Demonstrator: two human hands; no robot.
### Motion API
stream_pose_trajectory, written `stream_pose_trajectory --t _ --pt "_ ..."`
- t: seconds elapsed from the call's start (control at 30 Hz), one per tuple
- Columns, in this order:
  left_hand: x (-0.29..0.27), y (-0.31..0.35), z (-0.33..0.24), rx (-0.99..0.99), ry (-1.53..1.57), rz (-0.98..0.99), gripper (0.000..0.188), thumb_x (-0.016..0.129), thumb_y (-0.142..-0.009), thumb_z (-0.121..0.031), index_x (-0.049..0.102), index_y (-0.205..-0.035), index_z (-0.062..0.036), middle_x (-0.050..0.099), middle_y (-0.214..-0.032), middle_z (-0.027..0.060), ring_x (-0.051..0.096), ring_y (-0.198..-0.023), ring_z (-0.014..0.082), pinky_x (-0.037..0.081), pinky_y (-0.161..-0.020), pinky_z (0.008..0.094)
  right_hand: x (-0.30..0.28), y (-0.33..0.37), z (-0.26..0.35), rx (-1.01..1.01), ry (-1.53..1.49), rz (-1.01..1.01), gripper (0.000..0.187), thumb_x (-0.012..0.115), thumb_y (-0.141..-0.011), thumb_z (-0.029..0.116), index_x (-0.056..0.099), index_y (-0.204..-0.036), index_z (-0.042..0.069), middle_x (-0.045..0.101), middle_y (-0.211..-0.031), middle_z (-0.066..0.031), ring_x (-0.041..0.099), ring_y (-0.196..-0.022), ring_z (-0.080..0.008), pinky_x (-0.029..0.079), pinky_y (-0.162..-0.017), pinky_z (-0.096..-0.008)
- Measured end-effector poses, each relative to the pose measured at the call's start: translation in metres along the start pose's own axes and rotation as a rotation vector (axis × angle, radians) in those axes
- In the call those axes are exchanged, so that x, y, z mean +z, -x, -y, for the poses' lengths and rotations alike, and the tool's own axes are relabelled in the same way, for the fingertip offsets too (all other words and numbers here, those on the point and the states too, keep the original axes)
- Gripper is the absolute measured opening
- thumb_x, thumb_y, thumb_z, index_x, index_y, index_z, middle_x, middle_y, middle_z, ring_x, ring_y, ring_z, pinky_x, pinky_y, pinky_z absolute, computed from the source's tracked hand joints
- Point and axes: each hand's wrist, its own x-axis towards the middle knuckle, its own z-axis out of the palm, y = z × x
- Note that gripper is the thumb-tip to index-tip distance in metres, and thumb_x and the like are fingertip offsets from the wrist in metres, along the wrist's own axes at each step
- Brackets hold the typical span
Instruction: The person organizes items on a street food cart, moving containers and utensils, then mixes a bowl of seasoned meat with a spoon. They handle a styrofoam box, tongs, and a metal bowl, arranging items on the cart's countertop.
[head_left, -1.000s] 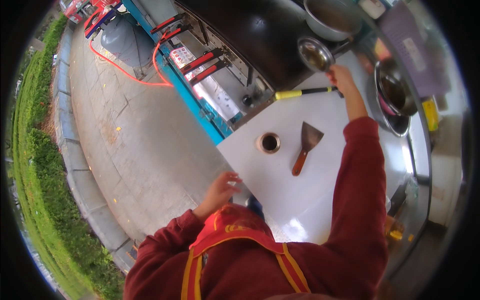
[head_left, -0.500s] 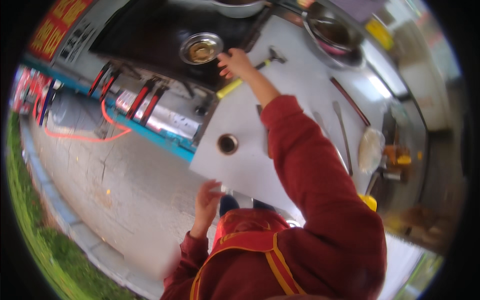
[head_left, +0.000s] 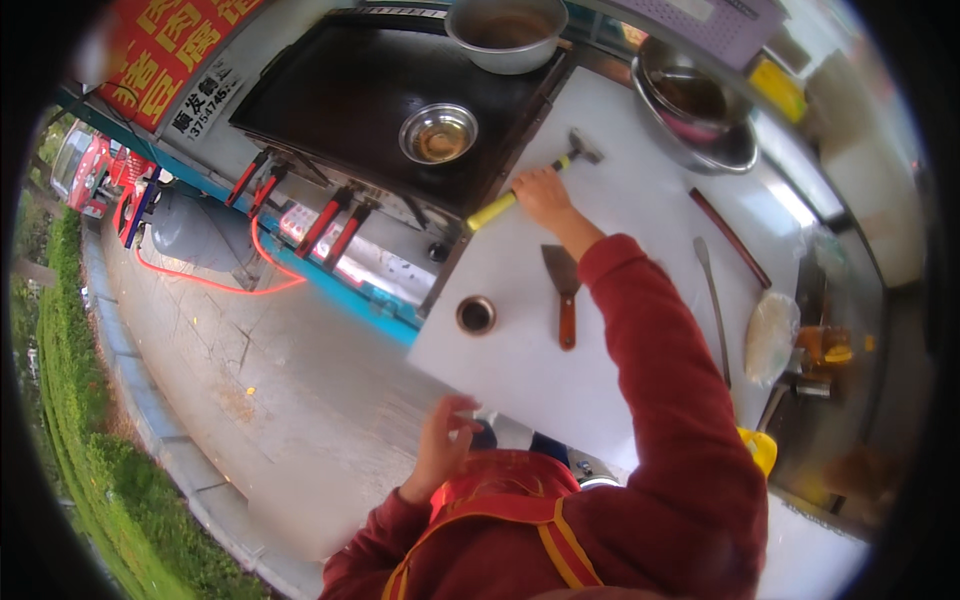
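Observation:
My right hand (head_left: pixel 544 197) reaches over the white worktop (head_left: pixel 520 370) and closes round the yellow handle of a scraper (head_left: pixel 492 210). The tool's wide metal head lies beyond my fingers. A small steel bowl (head_left: pixel 440 134) with some light yellowish contents rests on the dark griddle (head_left: pixel 350 90), to the left of the scraper. My left hand (head_left: pixel 443 445) hovers before my apron, off the worktop's near edge, its fingers loosely bent and apart with nothing in them. A spatula (head_left: pixel 565 300) with a wooden handle lies nearer to me, beside my right sleeve.
A large metal basin (head_left: pixel 506 35) stands at the griddle's far right corner. More bowls (head_left: pixel 695 110) are stacked at the far right. A dark red rod (head_left: pixel 730 238), a thin metal tool (head_left: pixel 713 310) and a clear bag (head_left: pixel 772 338) lie on the right. A round hole (head_left: pixel 476 315) sits near the worktop's left edge.
My right hand has moved from beside the small bowl back to the scraper's handle and closed on it. The spatula, partly covered by my sleeve before, now shows fully. The view has shifted.

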Motion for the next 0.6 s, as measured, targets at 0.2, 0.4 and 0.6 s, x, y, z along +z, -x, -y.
stream_pose_trajectory --t 0.2,0.4,0.6 --pt "-0.051 0.004 0.031 -0.027 0.042 0.05 0.038 0.044 -0.083 0.012 0.049 -0.119 0.0 0.06 -0.112 0.0107 0.063 -0.089 0.0145 0.051 -0.079 0.0269 -0.07 0.036 -0.03 0.061 -0.11 -0.205 0.014 0.053 -0.082 0.005 0.062 -0.092 0.01 0.061 -0.094 -0.0062 0.062 -0.089 -0.0289 0.048 -0.076 -0.0397" --pt "-0.002 -0.03 0.003 0.026 0.228 0.628 0.026 0.045 -0.099 -0.014 0.057 -0.119 -0.0031 0.059 -0.119 0.0068 0.06 -0.097 0.0163 0.049 -0.085 0.0303 -0.248 0.174 0.032 0.47 -0.381 -0.547 0.025 0.064 -0.077 -0.009 0.059 -0.097 0.004 0.062 -0.099 -0.0124 0.062 -0.092 -0.026 0.05 -0.081 -0.0329" --pt "0.075 0.006 -0.054 -0.338 0.9 0.931 0.044 0.048 -0.099 -0.038 0.05 -0.13 -0.0074 0.052 -0.132 0.0018 0.048 -0.118 0.0167 0.038 -0.099 0.0375 -0.337 0.279 0.204 0.644 -0.581 -0.472 0.023 0.069 -0.074 -0.01 0.059 -0.093 0.0 0.063 -0.099 -0.0161 0.062 -0.093 -0.0257 0.05 -0.082 -0.0329"
